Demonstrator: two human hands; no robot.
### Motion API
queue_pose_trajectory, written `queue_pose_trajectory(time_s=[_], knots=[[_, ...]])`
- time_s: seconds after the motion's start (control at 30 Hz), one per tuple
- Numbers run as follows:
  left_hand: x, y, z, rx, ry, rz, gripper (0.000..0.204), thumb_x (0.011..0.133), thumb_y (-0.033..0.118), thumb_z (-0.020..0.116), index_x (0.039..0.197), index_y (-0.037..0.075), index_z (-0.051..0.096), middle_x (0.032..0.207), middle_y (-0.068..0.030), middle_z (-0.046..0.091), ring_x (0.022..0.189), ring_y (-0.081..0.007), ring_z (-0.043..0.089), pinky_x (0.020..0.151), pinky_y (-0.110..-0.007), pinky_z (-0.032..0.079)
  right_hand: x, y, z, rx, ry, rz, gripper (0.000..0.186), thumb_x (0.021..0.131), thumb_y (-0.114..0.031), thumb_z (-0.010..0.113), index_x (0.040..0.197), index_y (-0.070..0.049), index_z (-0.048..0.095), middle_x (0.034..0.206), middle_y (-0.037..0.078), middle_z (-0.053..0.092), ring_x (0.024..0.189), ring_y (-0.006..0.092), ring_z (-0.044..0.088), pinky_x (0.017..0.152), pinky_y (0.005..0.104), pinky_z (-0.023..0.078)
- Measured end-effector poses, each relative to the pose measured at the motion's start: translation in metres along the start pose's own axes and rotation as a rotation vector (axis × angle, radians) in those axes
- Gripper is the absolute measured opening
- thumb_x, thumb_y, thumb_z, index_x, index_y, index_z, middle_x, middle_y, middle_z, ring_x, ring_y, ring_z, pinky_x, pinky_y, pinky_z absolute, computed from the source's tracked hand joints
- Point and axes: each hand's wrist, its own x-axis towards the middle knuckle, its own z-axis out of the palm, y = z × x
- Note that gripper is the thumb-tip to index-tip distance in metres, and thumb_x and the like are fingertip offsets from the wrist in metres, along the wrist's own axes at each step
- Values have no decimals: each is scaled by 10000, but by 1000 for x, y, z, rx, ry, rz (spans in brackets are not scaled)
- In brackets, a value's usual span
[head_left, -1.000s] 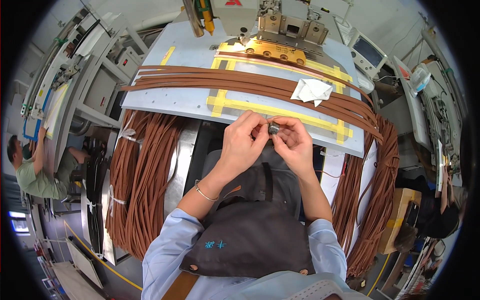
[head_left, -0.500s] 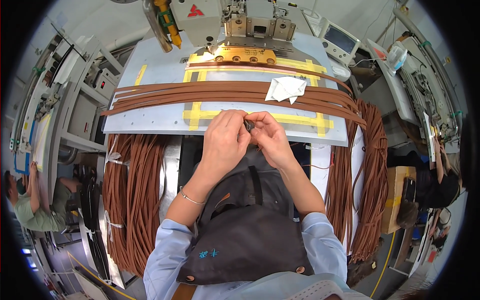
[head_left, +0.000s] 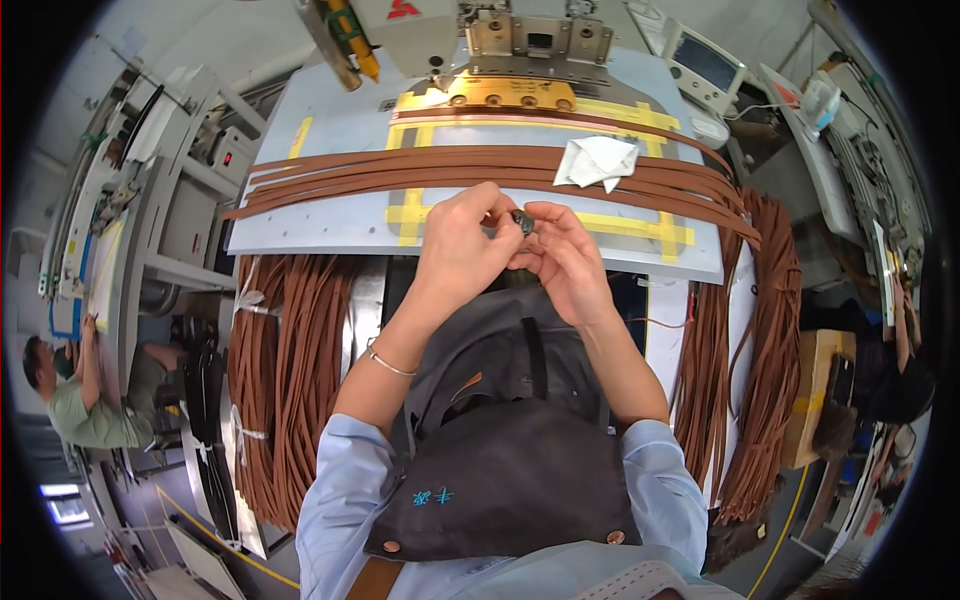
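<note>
Head: L hand point(head_left: 468, 240) pinching dk part point(head_left: 522, 223); R hand point(head_left: 568, 258), grip unclear; brn strips point(head_left: 400, 177) on tbl point(head_left: 320, 234); co-worker point(head_left: 105, 408) L.

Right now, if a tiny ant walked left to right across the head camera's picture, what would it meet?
Person in green, left bundle of brown strips, left hand, small dark thing, right hand, right bundle of brown strips, person in black.

Grey flr point(head_left: 165, 473) w/ yel. line point(head_left: 779, 538)
</note>
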Motion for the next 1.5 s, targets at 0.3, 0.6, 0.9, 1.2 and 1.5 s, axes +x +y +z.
queue_pose_trajectory(time_s=[0.3,0.6,0.9,1.2,1.5], knots=[[2,5,-7,-48,-47,-194,112,685,57,577,695,-53,554,679,-133,620,614,-251,623,592,-320,507,6,9,-4,-307,41,-75,224,855,32,494,1071,28,432,1018,121,537,839,178,610,773,308,517],[0,3,-7,34,-37,-94,58,678,10,572,709,-38,561,686,-86,613,617,-170,596,609,-278,493,5,5,6,-299,-7,-147,247,829,85,460,1061,30,396,1024,118,506,901,165,581,823,321,508],[0,2,-10,198,27,38,59,629,-10,574,676,-23,542,625,-104,577,578,-237,577,572,-321,466,9,13,8,-281,-39,-169,280,820,88,473,1080,12,400,1087,87,454,925,144,558,814,285,489],[5,6,-24,329,8,53,65,613,-1,585,650,-13,533,632,-107,580,596,-261,580,559,-338,461,16,24,10,-203,-60,-118,292,834,46,501,1095,-23,391,1161,94,452,1015,160,541,795,258,475],[7,2,-36,248,-13,2,94,609,51,570,580,-10,503,608,-141,563,595,-320,553,531,-404,434,24,36,14,-166,-87,-148,299,822,25,520,1084,-27,387,1148,87,438,1014,164,534,802,269,477]])
